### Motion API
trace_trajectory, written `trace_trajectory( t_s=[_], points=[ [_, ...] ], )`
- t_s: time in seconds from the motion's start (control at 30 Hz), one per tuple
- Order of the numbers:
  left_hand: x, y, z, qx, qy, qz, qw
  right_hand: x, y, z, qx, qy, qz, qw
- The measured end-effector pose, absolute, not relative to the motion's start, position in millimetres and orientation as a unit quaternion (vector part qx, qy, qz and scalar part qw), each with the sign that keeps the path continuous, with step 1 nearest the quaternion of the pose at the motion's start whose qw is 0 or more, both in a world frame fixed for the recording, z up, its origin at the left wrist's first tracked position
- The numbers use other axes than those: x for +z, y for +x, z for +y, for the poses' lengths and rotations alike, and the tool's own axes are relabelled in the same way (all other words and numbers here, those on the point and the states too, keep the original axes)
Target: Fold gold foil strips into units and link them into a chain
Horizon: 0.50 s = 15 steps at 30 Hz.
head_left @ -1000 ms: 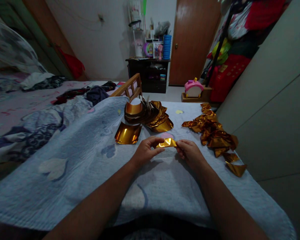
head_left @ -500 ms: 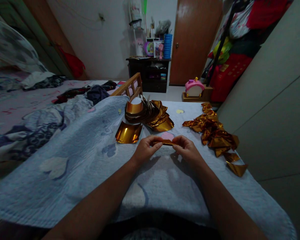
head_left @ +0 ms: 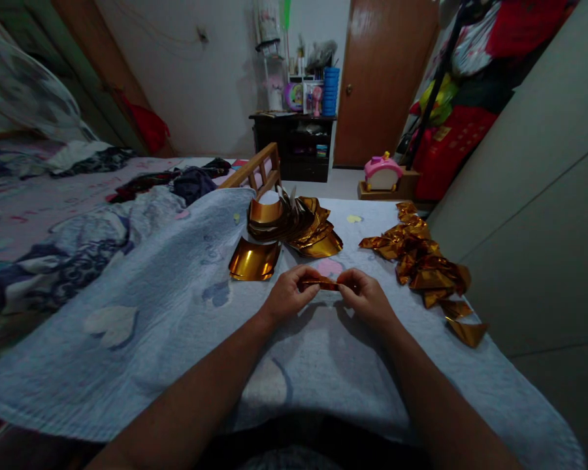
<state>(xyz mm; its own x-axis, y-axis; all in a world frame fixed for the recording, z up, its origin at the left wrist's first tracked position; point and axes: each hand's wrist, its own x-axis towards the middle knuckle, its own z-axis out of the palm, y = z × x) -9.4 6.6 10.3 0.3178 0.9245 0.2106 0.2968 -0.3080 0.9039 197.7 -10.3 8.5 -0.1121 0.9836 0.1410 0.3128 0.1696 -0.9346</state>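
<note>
A narrow folded piece of gold foil paper (head_left: 327, 284) is stretched between my hands, above the light blue blanket (head_left: 318, 365). My left hand (head_left: 293, 290) pinches its left end between thumb and fingers. At the other end, my right hand (head_left: 362, 290) is closed on it in the same way. Just beyond my left hand lie a few curved gold sheets (head_left: 255, 260). Behind them is a thick fanned stack of gold foil sheets (head_left: 313, 225). Folded gold foil pieces (head_left: 428, 264) are heaped to the right of my right hand.
A wooden rail (head_left: 255, 168) stands at the blanket's far edge. Clothes (head_left: 196, 179) lie on the bed to the left. A pale cabinet (head_left: 539, 215) borders the right side. Farther back are a dark shelf unit (head_left: 291, 153) and a pink toy (head_left: 382, 171) on a box.
The foil strip between my fingers has tilted slightly and looks narrower and more creased. Both hands keep their pinch, and the view has shifted a little.
</note>
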Motion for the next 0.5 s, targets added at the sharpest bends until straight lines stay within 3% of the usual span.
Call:
trace_trajectory(
  t_s=[0.2, 0.5],
  points=[
    [10.7, -10.6, 7.2, 0.374, 0.714, 0.444, 0.391, 5.7, 193.5, -12.4, 0.301, -0.519, -0.701, 0.386],
    [8.8, -7.5, 7.5, 0.342, 0.769, 0.456, 0.288, 5.6, 193.3, -12.9, 0.270, -0.524, -0.710, 0.385]
  ],
)
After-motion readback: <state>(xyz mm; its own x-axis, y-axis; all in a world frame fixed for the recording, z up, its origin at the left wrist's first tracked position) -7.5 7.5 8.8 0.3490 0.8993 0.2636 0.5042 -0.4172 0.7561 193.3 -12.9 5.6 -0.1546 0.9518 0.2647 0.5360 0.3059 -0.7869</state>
